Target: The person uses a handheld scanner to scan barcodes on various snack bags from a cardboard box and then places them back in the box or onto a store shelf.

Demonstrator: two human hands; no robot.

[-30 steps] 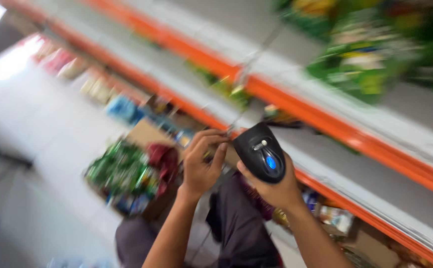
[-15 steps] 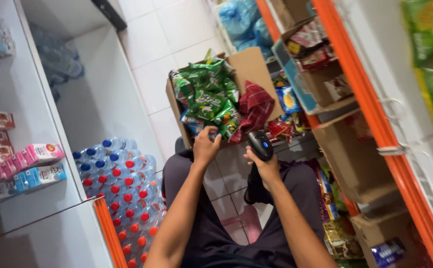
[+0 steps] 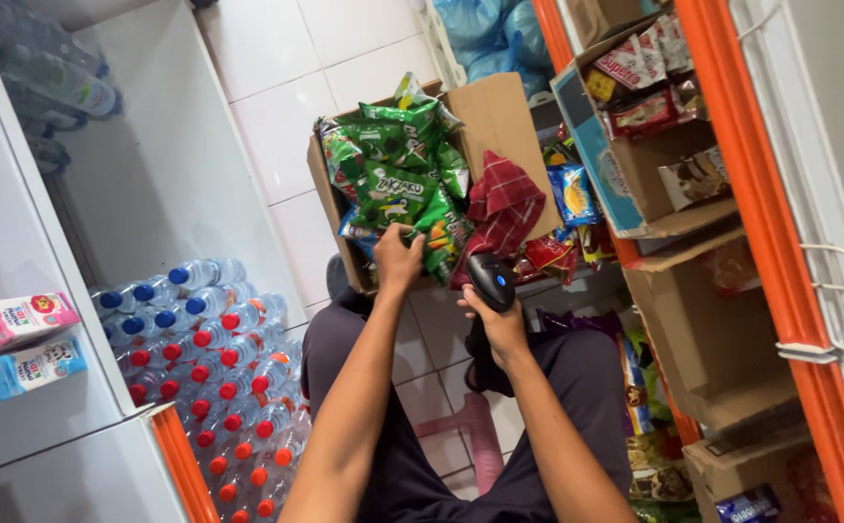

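Observation:
My left hand (image 3: 398,260) reaches into a brown cardboard box (image 3: 499,114) on the floor and closes on a green snack bag (image 3: 395,199), one of several piled in it. My right hand (image 3: 495,318) holds a black handheld barcode scanner (image 3: 491,279) with a blue light, just right of the left hand and near the box's front edge. A red checked cloth (image 3: 505,203) hangs over the box's right side. My dark trousers (image 3: 412,465) show below as I sit over the white tiled floor.
Shrink-wrapped water bottles (image 3: 218,358) with red and blue caps stand at the left. A white shelf (image 3: 44,407) holds pink and blue cartons (image 3: 15,339). Orange-edged shelving (image 3: 761,194) and open boxes of snacks (image 3: 654,116) line the right side. Blue bags (image 3: 490,34) lie behind the box.
The view swung from the orange shelves down to the floor box. My left hand moved onto the green bags, and the scanner stayed in my right hand.

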